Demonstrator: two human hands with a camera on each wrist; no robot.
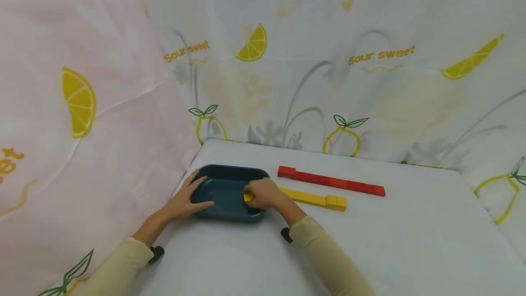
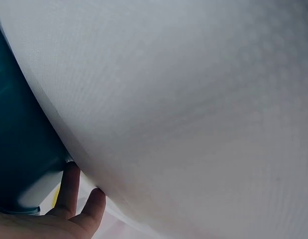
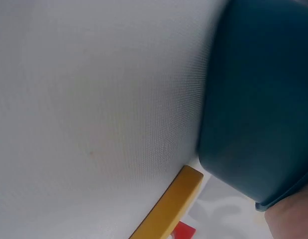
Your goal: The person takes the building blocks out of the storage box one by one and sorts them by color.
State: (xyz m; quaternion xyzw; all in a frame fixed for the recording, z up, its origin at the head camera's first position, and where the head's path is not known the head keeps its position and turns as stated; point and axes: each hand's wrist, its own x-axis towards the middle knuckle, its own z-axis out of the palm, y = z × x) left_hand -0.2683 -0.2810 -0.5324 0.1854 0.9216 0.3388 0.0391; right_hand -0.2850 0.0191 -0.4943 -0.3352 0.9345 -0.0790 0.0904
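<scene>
A dark blue-green rectangular tray (image 1: pixel 223 199) with rounded corners sits near the far left of the white table. My left hand (image 1: pixel 182 201) rests at its left end, fingers spread and fairly straight; two of its fingertips show beside the tray wall in the left wrist view. Reaching over the right end, my right hand (image 1: pixel 264 193) pinches a small yellow block (image 1: pixel 248 197) inside the tray. Its fingertips are partly hidden by the hand itself. Just right of the tray lies a row of yellow blocks (image 1: pixel 308 197), its left end behind the right hand.
Behind the yellow row runs a longer row of red blocks (image 1: pixel 328 180), with a raised block at its left end. White table surface (image 1: pixel 402 236) stretches to the right and front. A lemon-printed cloth (image 1: pixel 287 81) hangs behind and at the left, close to the tray.
</scene>
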